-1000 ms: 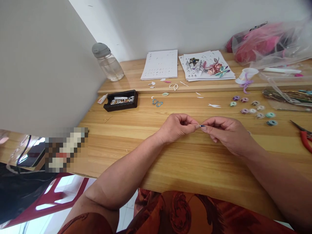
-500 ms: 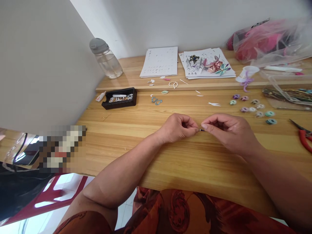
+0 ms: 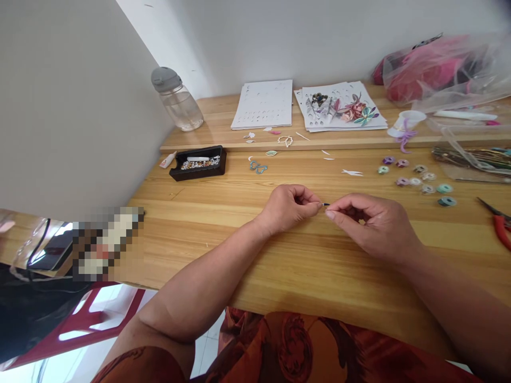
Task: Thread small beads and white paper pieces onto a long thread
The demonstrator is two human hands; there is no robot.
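Over the middle of the wooden table (image 3: 239, 255), my left hand (image 3: 290, 208) pinches one end of a small dark piece (image 3: 326, 205) between thumb and fingertips. From the other side, the thumb and forefinger of my right hand (image 3: 369, 221) close at the opposite end of it. Only a short dark bit with a pale end shows between the fingertips; the rest is hidden. Several small thread spools (image 3: 414, 181) lie beyond my right hand. White cut slivers (image 3: 352, 173) and a blue wire shape (image 3: 258, 167) are on the table behind both hands.
A black tray (image 3: 198, 171) of beads stands at the back left, near a water bottle (image 3: 181, 106). On the raised shelf are paper sheets (image 3: 263, 102), colourful flower pieces (image 3: 355, 111) and a plastic bag (image 3: 439, 74). Red-handled pliers (image 3: 501, 229) lie at the right edge.
Both hands have shifted slightly, and the dark piece between the fingertips sits a little higher and further left. The whole view has moved slightly.
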